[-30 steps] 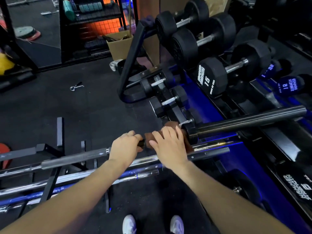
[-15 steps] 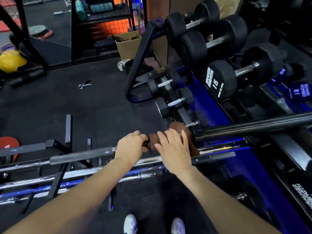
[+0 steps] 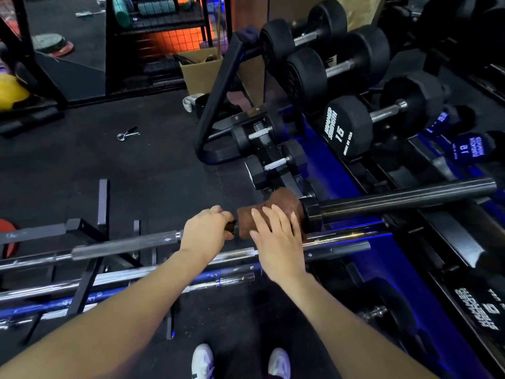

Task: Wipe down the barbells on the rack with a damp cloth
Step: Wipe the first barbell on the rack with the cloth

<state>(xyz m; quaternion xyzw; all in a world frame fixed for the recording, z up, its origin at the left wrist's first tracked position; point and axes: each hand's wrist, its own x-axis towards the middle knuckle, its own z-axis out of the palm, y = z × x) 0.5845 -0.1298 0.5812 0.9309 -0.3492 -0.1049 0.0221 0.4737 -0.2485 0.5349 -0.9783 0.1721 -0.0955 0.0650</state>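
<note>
At the far left of the frame I see a red plate (image 3: 8,236) on the floor, and the low black rack (image 3: 90,266) with several chrome bars (image 3: 114,277) lying side by side across it. The topmost barbell (image 3: 123,246) runs from the left edge toward centre. My left hand (image 3: 203,232) sits at lower centre, its fingers curled tight around that barbell's shaft. Just to its right, touching it, the brown cloth (image 3: 269,207) is wrapped over the shaft, butted against the black collar (image 3: 311,214). My right hand (image 3: 276,236) lies on top of the cloth, fingers straight and slightly spread, pressing down on it. Beyond the collar the black sleeve (image 3: 404,199) reaches toward the right edge. In the upper centre a clip (image 3: 127,134) lies on the dark floor (image 3: 82,165), and a cardboard box (image 3: 200,71) stands behind it. The upper right holds a dumbbell rack (image 3: 218,105) with black dumbbells; one head (image 3: 345,127) reads 15. My white shoes (image 3: 202,361) show at the bottom edge.
</note>
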